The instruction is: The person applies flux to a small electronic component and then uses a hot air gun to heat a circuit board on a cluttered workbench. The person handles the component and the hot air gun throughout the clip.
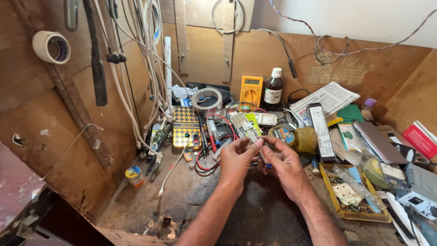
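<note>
Both hands are meeting above the cluttered counter (255,214), the left hand (236,159) and right hand (284,164) each pinching a small slim part (260,152) between fingertips; it is looking mid-handling, nothing yet set down. Fingers are hiding most of the part, so its kind is staying unclear; a yellow multimeter (251,91) is standing behind.

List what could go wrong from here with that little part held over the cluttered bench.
1. The left hand and right hand pinch a small part by fingertips only; it could slip into the red wires below.
2. The yellow parts tray sits by the right forearm; a nudge may spill it.
</note>
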